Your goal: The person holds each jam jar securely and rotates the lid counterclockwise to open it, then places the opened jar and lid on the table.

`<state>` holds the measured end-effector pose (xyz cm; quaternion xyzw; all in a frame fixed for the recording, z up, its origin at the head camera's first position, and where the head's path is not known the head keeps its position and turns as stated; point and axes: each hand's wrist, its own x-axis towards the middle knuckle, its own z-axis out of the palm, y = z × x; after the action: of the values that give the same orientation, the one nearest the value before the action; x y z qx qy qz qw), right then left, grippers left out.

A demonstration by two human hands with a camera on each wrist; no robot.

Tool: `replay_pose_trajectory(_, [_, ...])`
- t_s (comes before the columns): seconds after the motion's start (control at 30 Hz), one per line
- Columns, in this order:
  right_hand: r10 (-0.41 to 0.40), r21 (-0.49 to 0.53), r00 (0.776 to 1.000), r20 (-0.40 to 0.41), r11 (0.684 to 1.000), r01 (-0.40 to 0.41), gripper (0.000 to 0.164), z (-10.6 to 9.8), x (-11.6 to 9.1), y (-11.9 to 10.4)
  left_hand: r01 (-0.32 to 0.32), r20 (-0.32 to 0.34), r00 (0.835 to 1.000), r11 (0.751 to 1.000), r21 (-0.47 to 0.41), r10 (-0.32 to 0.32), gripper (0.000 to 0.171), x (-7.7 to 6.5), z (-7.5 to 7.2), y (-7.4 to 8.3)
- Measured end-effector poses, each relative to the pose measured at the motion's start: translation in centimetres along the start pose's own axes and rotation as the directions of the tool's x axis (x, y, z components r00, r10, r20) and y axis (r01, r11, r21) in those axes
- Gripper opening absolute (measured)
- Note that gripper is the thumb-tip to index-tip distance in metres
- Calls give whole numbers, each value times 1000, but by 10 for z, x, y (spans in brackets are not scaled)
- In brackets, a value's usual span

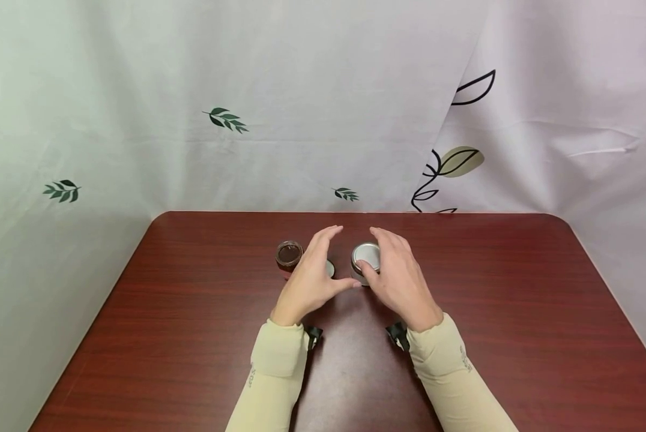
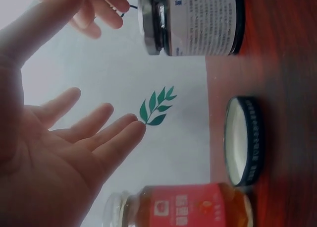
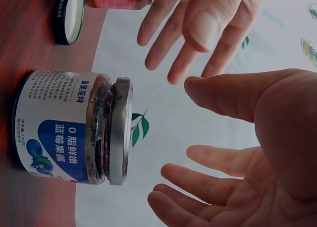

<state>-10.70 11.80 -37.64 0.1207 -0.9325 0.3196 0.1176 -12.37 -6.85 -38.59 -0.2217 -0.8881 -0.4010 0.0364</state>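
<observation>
A blueberry jam jar [image 3: 54,123] with a white and blue label stands upright, its silver lid [image 1: 367,255] on. My right hand [image 1: 401,279] hovers beside and above that lid, thumb and fingers spread, holding nothing. My left hand [image 1: 309,279] is held over the space between the two jars, thumb apart from its fingers, also holding nothing. To its left a second jar [image 1: 289,254] with a red label [image 2: 188,206] stands uncovered, dark inside. A loose dark-edged lid [image 2: 243,140] lies pale inside up between the jars, partly hidden by my left hand in the head view.
Everything stands on a reddish-brown wooden table [image 1: 193,336] with rounded far corners. A pale curtain [image 1: 301,72] with leaf prints hangs right behind the table's far edge and along both sides. A dark wrist strap [image 1: 313,337] shows at my left sleeve.
</observation>
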Motion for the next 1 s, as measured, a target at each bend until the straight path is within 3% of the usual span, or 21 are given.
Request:
replay_pose_trajectory(0.4, [-3,-18,1000,1,1000,3,63,3,0,4,46,38,998,998,40,-48,105,2,15,-6])
replay_pose_trajectory(0.7, [6,-20,1000,19,1000,-5,64,6,2,8,131,56,989,990,57,-134,105,2,21,-5])
replay_pose_trajectory(1.0, [9,-19,999,33,1000,-8,66,9,2,11,154,70,985,987,56,-157,103,5,28,-7])
